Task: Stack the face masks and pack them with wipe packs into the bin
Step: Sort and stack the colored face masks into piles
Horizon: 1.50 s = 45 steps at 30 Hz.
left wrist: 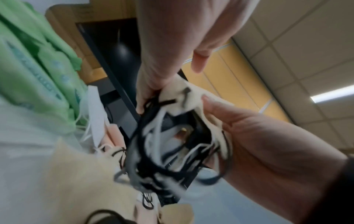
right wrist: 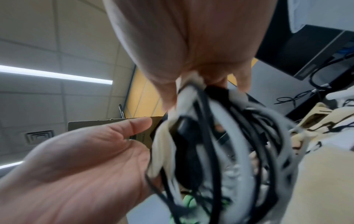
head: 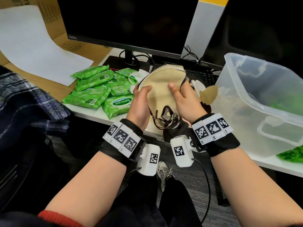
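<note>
**Mask stack held above white desk's front edge**

White desk (head: 91,112) under two dark monitors (head: 127,22), cardboard at back left. Stack of beige face masks (head: 161,86) gripped from both sides, left hand (head: 139,105) and right hand (head: 185,102) curled round it, ear loops dangling. Left of stack: green Sanicare wipe packs (head: 98,89). Right: translucent bin (head: 262,102), tilted, green packs blurred behind.

Both hands raised together, left hand (head: 139,104) curled, right hand (head: 185,102) gripping
</note>
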Available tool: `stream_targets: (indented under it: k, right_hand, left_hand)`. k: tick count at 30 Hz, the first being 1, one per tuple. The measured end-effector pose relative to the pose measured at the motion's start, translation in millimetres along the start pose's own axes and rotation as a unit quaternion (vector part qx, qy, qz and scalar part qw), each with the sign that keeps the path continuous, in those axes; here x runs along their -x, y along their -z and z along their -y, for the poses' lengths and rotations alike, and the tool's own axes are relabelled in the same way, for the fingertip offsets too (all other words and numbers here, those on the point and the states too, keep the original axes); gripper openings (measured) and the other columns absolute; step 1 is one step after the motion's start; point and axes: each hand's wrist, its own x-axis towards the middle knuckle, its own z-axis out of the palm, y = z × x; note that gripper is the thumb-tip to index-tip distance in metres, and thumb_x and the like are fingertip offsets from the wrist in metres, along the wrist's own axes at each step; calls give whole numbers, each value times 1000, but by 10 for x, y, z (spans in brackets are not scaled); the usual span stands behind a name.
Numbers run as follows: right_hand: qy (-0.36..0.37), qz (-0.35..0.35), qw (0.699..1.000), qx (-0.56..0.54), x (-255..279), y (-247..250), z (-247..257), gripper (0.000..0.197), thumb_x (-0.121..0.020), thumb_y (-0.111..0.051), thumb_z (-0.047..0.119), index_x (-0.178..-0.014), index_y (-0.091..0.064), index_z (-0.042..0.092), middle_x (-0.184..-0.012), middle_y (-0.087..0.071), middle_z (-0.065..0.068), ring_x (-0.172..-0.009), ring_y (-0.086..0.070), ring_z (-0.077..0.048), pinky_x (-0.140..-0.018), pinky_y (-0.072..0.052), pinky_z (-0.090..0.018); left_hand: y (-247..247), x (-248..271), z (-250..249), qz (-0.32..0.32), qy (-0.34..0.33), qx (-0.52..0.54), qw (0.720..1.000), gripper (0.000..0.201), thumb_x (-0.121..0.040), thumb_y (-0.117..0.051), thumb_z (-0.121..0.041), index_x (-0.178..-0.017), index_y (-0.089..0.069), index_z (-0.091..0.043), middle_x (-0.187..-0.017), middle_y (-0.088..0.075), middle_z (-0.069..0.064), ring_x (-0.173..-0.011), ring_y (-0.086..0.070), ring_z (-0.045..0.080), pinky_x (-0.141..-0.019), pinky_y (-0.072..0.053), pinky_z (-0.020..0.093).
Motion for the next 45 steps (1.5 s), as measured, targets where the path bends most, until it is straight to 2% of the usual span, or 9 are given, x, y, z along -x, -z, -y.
stream_targets:
  k: [10, 14, 19, 24, 28, 31, 39, 42, 45]
  right_hand:
    - [-59, 40, 993, -96, -2, 220, -112, 59, -72, -70, -9, -117, -41, 16, -106, -63, -10, -97, -64, -25, -89, -52, -46]
    - [-40, 1, 999, 0, -94, 257, -173, 51, -70, -75, 9, -100, -45, 36, -92, -64, -17, -86, -64, -34, -81, -51, -52]
    - [-106, 42, 962, 248, -162, 282, -277, 39, -81, -69, 15, -117, -54, 13, -88, -58, -4, -88, -56, -21, -72, -36, -24]
    - [-221, 227, 845, 431, -170, 247, -319, 51, -79, -61, 55, -85, -58, 4, -72, -55, -6, -71, -55, -23, -57, -38, -25]
    - [-257, 257, 846, 389, -274, 223, -362, 75, -77, -43, 72, -105, -60, 4, -81, -61, -6, -70, -54, -20, -67, -42, -28]
    - [-295, 250, 866, 316, -285, 246, -386, 75, -82, -41, 68, -108, -61, 1, -77, -59, -8, -61, -52, -19, -66, -41, -29]
    - [-207, 362, 738, 530, -286, 75, -383, 43, -78, -71, 34, -104, -58, 3, -84, -59, -7, -87, -51, -22, -62, -39, -26]
    - [-193, 348, 764, 509, -316, 99, -360, 29, -80, -71, 26, -70, -49, 10, -66, -48, -1, -79, -49, -22, -51, -34, -22]
    - [-157, 278, 828, 461, -427, 126, -250, 23, -80, -71, 22, -95, -60, 10, -77, -57, -6, -80, -53, -22, -51, -34, -22]
  left_hand:
    - [78, 34, -7, -41, -118, -24, 992, 85, -63, -73, -3, -127, -35, -43, -134, -47, 11, -115, -55, 28, -94, -49, 49]
    - [138, 76, -19, 26, -201, -98, 974, 81, -74, -47, 25, -128, -35, -35, -129, -51, 1, -94, -63, 10, -74, -56, 30]
    - [188, 58, -56, 68, -127, -240, 960, 55, -77, -39, 20, -114, -61, -15, -112, -59, 0, -75, -56, -18, -63, -42, 3]
    - [302, -77, 12, 2, -121, -231, 965, 45, -81, -40, 12, -105, -67, -15, -95, -63, -8, -67, -49, -7, -58, -37, 1]
    - [357, -87, -41, -57, -149, -185, 970, 39, -83, -47, 9, -108, -65, -15, -91, -65, -15, -68, -55, -12, -63, -40, 0]
    - [428, -95, -108, -90, -163, -163, 969, 37, -82, -56, 8, -109, -64, -17, -107, -65, -2, -82, -58, -10, -76, -45, 6]
    - [441, -125, -62, -81, -128, -186, 971, 41, -80, -60, 8, -99, -66, -27, -116, -64, 5, -106, -62, 23, -95, -49, 44]
    - [452, -124, -80, -86, -120, -177, 973, 40, -80, -59, 9, -103, -66, -24, -114, -65, 6, -102, -64, 24, -91, -52, 44]
    - [472, -124, -103, -96, -121, -171, 973, 40, -80, -58, 10, -105, -65, -20, -111, -65, 6, -98, -65, 25, -90, -52, 44]
